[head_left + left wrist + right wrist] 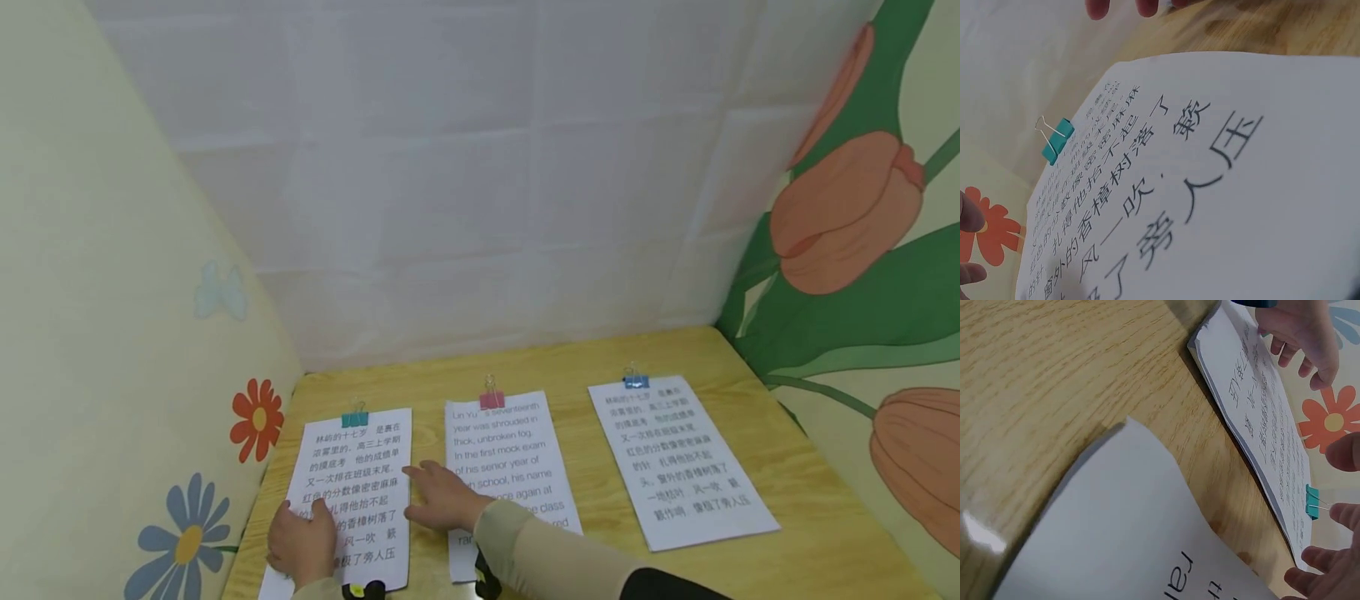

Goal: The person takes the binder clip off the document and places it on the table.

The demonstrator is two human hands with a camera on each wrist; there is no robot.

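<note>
A stack of printed paper (367, 475) with a teal binder clip (355, 418) at its top lies on the left of the table. My left hand (303, 537) is at the stack's left edge, its fingers loosely bent and thumb over the sheet. From the other side, my right hand (442, 497) reaches across with fingers spread, fingertips right at the stack's right edge. Under that hand and forearm, part of a middle stack with English text (498, 442) and a pink binder clip (491, 400) is hidden. The right wrist view shows my left hand (1304, 337) beside the Chinese-text sheets (1254, 419).
On the right lies another Chinese-text stack (682, 467) with a blue binder clip (636, 381). A white cloth (480, 167) hangs behind the wooden table (585, 550). Painted walls stand on both sides, with flowers (257, 419) on the left and tulips (847, 212) on the right.
</note>
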